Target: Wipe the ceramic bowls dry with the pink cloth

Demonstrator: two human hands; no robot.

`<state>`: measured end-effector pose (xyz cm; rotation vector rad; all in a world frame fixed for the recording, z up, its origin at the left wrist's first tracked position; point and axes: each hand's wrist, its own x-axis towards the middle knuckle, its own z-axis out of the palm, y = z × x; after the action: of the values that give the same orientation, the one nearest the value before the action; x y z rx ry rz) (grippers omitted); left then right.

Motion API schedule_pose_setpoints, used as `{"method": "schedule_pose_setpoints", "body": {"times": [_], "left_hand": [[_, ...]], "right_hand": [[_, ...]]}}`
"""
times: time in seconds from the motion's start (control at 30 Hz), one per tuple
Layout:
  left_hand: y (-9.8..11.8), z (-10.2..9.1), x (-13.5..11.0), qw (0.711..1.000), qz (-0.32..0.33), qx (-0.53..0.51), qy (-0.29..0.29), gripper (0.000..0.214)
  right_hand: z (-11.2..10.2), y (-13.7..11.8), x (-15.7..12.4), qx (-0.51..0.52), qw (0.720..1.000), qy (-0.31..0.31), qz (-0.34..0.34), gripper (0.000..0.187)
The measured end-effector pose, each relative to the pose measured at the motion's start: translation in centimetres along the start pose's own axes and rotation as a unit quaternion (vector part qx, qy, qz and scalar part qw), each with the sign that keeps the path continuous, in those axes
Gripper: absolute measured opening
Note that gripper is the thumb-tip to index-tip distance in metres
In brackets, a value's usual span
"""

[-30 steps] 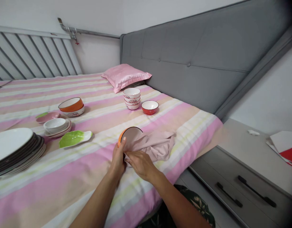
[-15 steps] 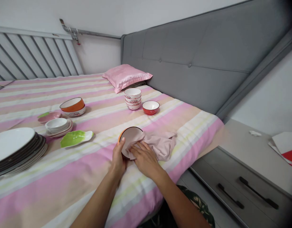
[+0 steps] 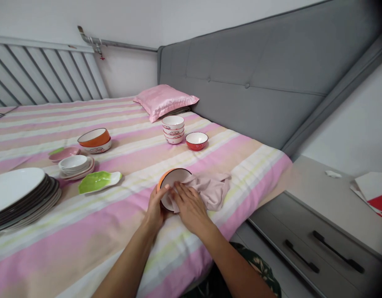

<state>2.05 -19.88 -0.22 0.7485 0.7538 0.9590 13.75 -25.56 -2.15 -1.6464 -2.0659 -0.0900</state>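
A bowl (image 3: 171,180) with an orange outside, a pale inside and a dark rim is tilted above the near part of the bed. My left hand (image 3: 154,207) grips it from the left, thumb over the rim and the other fingers mostly hidden behind. Inside the bowl, my right hand (image 3: 191,206) presses a light pink cloth (image 3: 214,189) against the wall with its fingers close together. The rest of the cloth lies crumpled on the bedspread to the right. Just beyond stands a red bowl (image 3: 196,141), beside a stack of white patterned bowls (image 3: 173,131).
On the striped bedspread (image 3: 94,231) at left are stacked plates (image 3: 17,186), a green leaf-shaped dish (image 3: 96,182), small white dishes (image 3: 73,163), a pink dish (image 3: 65,154) and an orange bowl (image 3: 94,136) leaning on another. A nightstand (image 3: 321,194) stands at right.
The bowl has shifted slightly right and turned a little in my left hand. My right fingers have moved up along its inside with the cloth. The other dishes stay put.
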Motion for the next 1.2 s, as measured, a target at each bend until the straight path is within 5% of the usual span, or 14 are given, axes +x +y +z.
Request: {"method": "schedule_pose_setpoints", "body": {"times": [0.2, 0.4, 0.63, 1.03, 1.13, 1.2], "left_hand": [[0.0, 0.3, -0.3, 0.999, 0.030, 0.032, -0.006, 0.048], [-0.2, 1.2, -0.8, 0.996, 0.068, 0.046, 0.019, 0.058], [-1.3, 0.7, 0.1, 0.993, 0.082, 0.006, 0.085, 0.026], [-0.2, 1.4, -0.4, 0.993, 0.006, -0.100, 0.066, 0.028], [-0.1, 1.3, -0.2, 0.988, 0.032, -0.121, 0.091, 0.025], [0.0, 1.3, -0.1, 0.984, 0.050, -0.129, 0.116, 0.024]], "right_hand": [[0.0, 0.2, -0.1, 0.029, 0.999, -0.018, -0.012, 0.041], [-0.5, -1.6, -0.1, 0.109, 0.990, -0.030, 0.085, 0.027], [-1.2, -1.8, 0.4, 0.127, 0.989, -0.055, 0.053, 0.028], [-1.8, 0.3, 0.3, 0.151, 0.987, 0.027, -0.041, 0.047], [-2.6, -0.1, 0.2, 0.205, 0.974, 0.089, -0.048, 0.063], [-2.8, -0.2, 0.1, 0.239, 0.959, 0.152, -0.019, 0.058]]}}
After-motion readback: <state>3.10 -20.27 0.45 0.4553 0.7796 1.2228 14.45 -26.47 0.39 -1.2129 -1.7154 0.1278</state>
